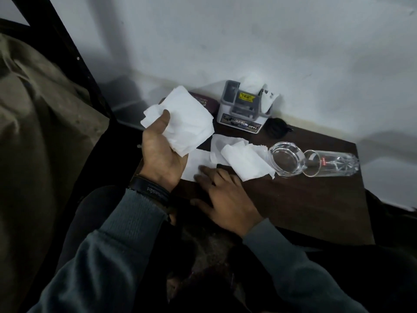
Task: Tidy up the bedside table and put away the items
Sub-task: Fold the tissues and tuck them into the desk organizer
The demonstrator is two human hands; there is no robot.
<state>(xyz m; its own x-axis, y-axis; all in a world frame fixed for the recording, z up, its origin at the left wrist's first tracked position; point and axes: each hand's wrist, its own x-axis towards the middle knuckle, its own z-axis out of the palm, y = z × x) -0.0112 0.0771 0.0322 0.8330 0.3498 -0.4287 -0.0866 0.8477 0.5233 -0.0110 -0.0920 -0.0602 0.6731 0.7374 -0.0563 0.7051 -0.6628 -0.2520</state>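
Over the dark wooden table [304,199], the left hand [162,154] grips crumpled white tissue [187,116] while the right hand [225,199] lies flat, fingers straight, on a thin sheet [198,163].

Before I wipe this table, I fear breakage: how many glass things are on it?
2. An ashtray sits toward the right of the table; a drinking glass lies on its side just right of it, rim toward it. The tissues could hide others.
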